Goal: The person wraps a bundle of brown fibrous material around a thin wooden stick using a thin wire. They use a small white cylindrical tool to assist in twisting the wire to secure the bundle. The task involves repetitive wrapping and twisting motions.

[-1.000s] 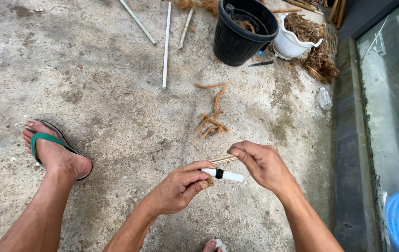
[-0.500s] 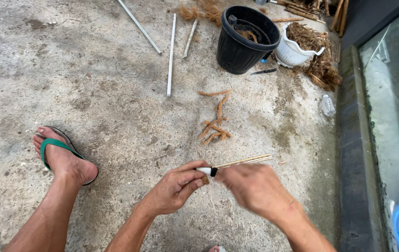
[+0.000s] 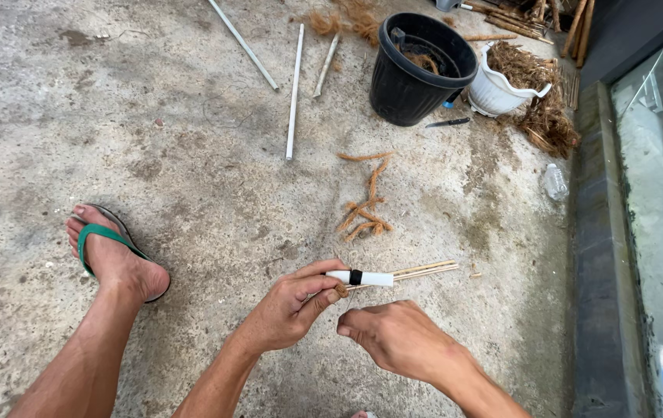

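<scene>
Rough concrete floor (image 3: 153,101) underfoot; left hand (image 3: 293,310) pinches a white tube (image 3: 362,278) level, thin sticks (image 3: 424,270) jutting from its far end, steadying it. Right hand (image 3: 401,340) curls empty just below the tube.

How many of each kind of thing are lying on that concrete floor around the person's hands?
Pots: 2, black pot and white pot
Long white rods: 3, e.g.
Knife: 1
Plastic bottle: 1
White tube with black band, in the left hand: 1
Thin sticks beside it: 2
Total: 10
</scene>
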